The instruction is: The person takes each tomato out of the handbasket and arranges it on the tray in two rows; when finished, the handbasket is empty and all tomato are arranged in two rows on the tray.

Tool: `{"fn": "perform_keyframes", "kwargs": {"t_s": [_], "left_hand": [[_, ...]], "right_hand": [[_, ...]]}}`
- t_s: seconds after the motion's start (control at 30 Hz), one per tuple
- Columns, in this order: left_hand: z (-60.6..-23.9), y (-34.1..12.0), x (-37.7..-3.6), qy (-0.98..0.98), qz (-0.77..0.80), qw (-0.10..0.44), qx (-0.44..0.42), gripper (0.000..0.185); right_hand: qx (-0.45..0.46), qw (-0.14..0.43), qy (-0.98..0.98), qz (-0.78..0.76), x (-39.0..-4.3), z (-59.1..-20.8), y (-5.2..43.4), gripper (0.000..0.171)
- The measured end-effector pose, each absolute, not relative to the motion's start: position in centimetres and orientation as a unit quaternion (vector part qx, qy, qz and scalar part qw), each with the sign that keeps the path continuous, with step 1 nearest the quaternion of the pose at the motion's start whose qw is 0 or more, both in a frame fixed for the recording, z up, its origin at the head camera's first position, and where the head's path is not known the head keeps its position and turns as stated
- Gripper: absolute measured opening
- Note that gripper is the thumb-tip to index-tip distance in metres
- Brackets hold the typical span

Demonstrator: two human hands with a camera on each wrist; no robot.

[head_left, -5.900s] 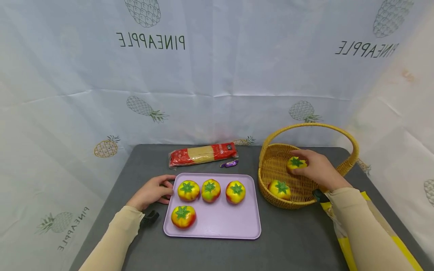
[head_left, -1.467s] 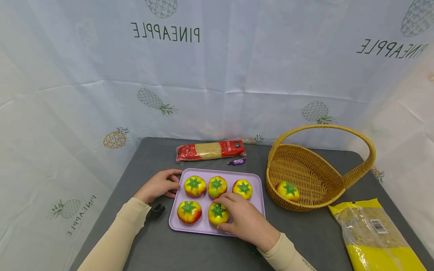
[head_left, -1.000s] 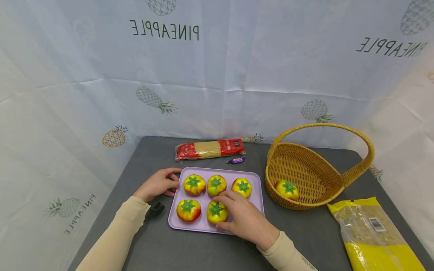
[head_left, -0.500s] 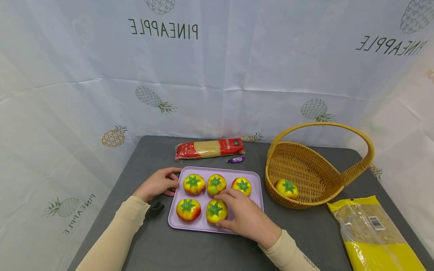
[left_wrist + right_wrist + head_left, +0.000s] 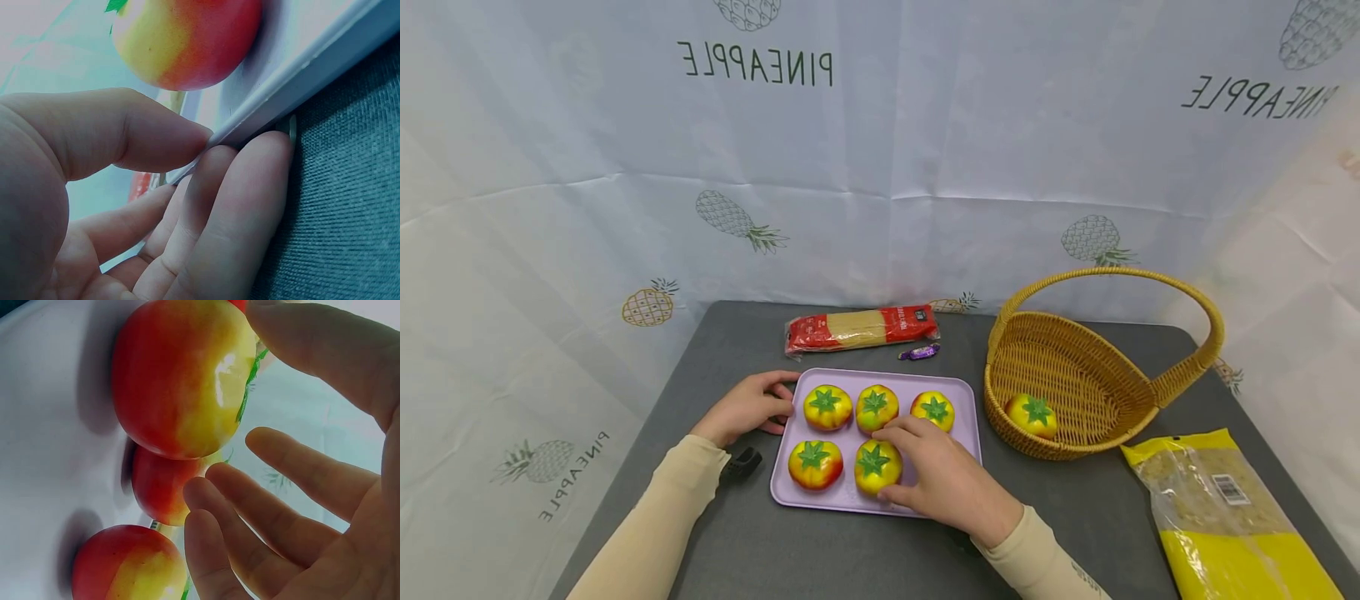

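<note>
The right hand [image 5: 943, 479] sits loose beside the glossy round tomato [image 5: 877, 467], fingers spread, not gripping. It stands stem-up on the smooth lilac tray [image 5: 958, 392], front row. The left hand [image 5: 747, 408] pinches the tray's left rim.

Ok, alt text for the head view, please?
A right hand rests beside a toy tomato, one of five on a lilac tray, while the left hand holds the tray's edge. One more tomato lies in a wicker basket to the right.
</note>
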State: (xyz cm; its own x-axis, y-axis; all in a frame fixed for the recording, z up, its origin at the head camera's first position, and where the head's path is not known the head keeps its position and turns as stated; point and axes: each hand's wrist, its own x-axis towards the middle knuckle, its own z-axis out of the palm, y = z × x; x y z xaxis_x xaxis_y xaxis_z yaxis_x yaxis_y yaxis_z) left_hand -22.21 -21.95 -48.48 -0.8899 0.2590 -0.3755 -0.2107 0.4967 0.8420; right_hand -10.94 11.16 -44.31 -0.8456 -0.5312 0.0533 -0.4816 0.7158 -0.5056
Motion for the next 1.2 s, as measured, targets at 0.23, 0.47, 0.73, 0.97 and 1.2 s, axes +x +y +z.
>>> {"fn": "perform_keyframes", "kwargs": {"t_s": [0.23, 0.47, 0.73, 0.97, 1.2], "left_hand": [[-48.5, -21.7, -22.4, 0.834, 0.5, 0.236, 0.015, 0.067], [-48.5, -21.5, -22.4, 0.834, 0.499, 0.236, 0.021, 0.067], [-48.3, -21.3, -22.6, 0.832, 0.5, 0.239, 0.024, 0.067], [-48.6, -21.6, -22.7, 0.831, 0.504, 0.237, 0.022, 0.067], [-48.9, -22.2, -22.5, 0.829, 0.506, 0.236, 0.029, 0.068]], "right_hand": [[-0.271, 0.046, 0.926, -0.26, -10.8, -44.3, 11.4, 0.064], [-0.27, 0.047, 0.926, -0.261, -10.8, -44.2, 11.6, 0.064], [-0.272, 0.041, 0.927, -0.256, -10.7, -43.9, 12.0, 0.065], [-0.255, 0.029, 0.926, -0.275, -10.9, -42.9, 13.8, 0.062], [-0.166, -0.005, 0.938, -0.304, -11.1, -41.9, 19.1, 0.06]]}}
